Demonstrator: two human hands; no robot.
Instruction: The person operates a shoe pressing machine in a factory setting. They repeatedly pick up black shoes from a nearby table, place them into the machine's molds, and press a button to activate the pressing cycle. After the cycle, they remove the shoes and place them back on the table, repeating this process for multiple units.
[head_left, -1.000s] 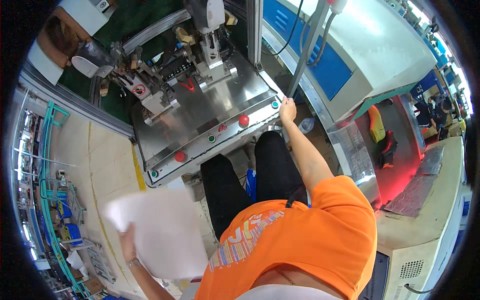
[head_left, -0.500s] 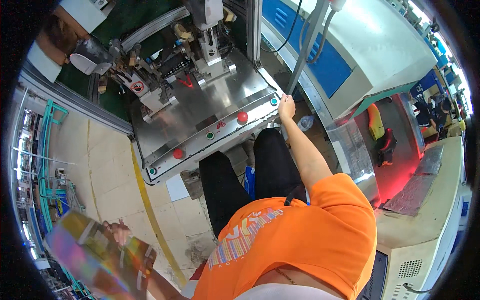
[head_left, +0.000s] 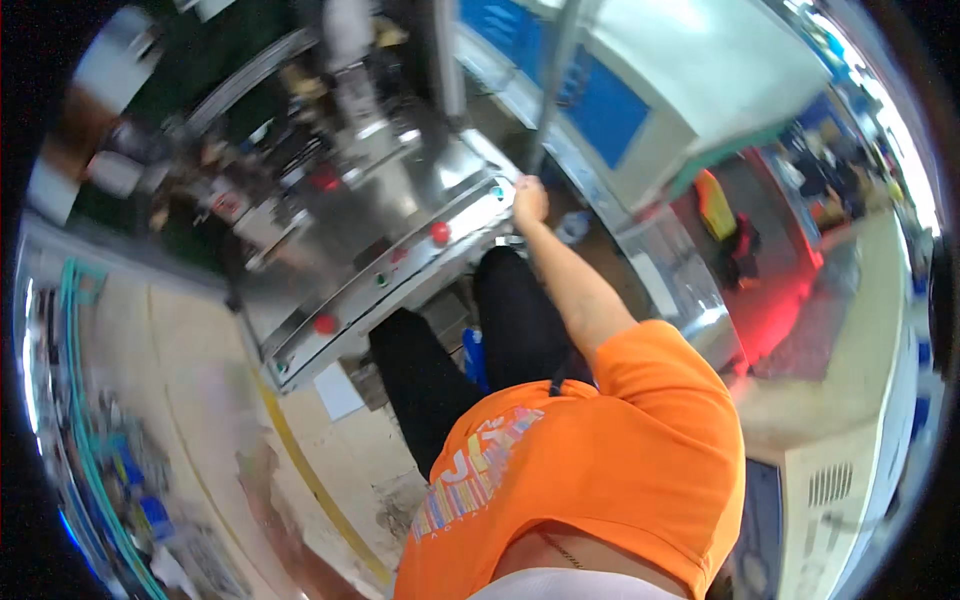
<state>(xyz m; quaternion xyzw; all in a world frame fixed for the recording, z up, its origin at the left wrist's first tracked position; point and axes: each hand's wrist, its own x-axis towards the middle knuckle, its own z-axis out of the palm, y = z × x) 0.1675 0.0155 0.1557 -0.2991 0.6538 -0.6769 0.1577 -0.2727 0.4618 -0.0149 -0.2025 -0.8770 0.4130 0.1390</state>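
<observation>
My right hand (head_left: 530, 200) is closed on the right front corner of the steel machine table (head_left: 375, 205), beside a green button (head_left: 498, 193). My left hand (head_left: 258, 470) is at the lower left over the tiled floor, smeared by motion; its fingers cannot be made out. Just above it is a faint pinkish-green smear, too blurred to name. On the table's front panel are a red button (head_left: 440, 233) near my right hand and another red button (head_left: 325, 324) toward the left end. Clamps and fixtures (head_left: 355, 100) stand blurred on the tabletop.
A white and blue machine (head_left: 690, 80) stands at the right, with a yellow shoe-like piece (head_left: 715, 205) and a dark one (head_left: 743, 250) under red light. A beige cabinet (head_left: 830, 450) is at lower right. Teal racking (head_left: 75, 380) runs along the left; a yellow line (head_left: 310, 470) crosses the floor.
The view has shifted, and the machine table appears farther left. My left hand has moved and blurred; the translucent rainbow-tinted sheet it held is no longer distinct. My right hand stays at the table corner.
</observation>
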